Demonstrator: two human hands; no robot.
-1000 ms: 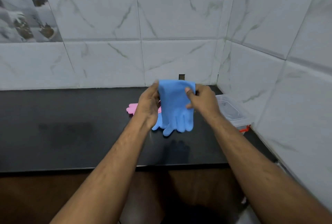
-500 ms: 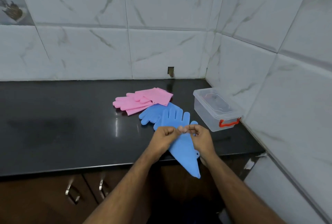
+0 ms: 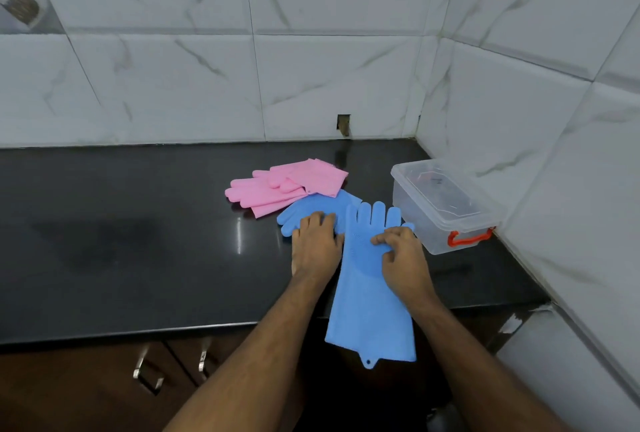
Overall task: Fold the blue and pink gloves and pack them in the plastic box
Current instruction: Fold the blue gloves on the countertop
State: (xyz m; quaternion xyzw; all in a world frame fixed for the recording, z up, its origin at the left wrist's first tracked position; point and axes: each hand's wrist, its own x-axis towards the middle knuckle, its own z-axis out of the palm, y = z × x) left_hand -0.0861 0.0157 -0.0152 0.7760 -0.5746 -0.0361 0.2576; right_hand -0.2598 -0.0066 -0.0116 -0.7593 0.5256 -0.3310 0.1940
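A long blue glove (image 3: 367, 296) lies flat on the black counter (image 3: 138, 241), fingers pointing away, its cuff hanging over the front edge. My right hand (image 3: 401, 258) rests on its palm area with curled fingers pinching the rubber. My left hand (image 3: 317, 244) lies flat beside it, fingers spread on the second blue glove (image 3: 308, 208), which is partly hidden under it. Behind lie the pink gloves (image 3: 287, 185), overlapping each other. The clear plastic box (image 3: 443, 206) with a lid and an orange latch stands to the right, near the wall.
White tiled walls close the counter at the back and on the right, forming a corner behind the box. Brown cabinet doors with metal handles (image 3: 149, 369) sit below the counter edge. A small dark hole (image 3: 344, 125) shows in the back wall.
The blue glove went from held up in the air, to pinched at the counter edge, to spread flat on the counter. My left hand moved onto the second blue glove.
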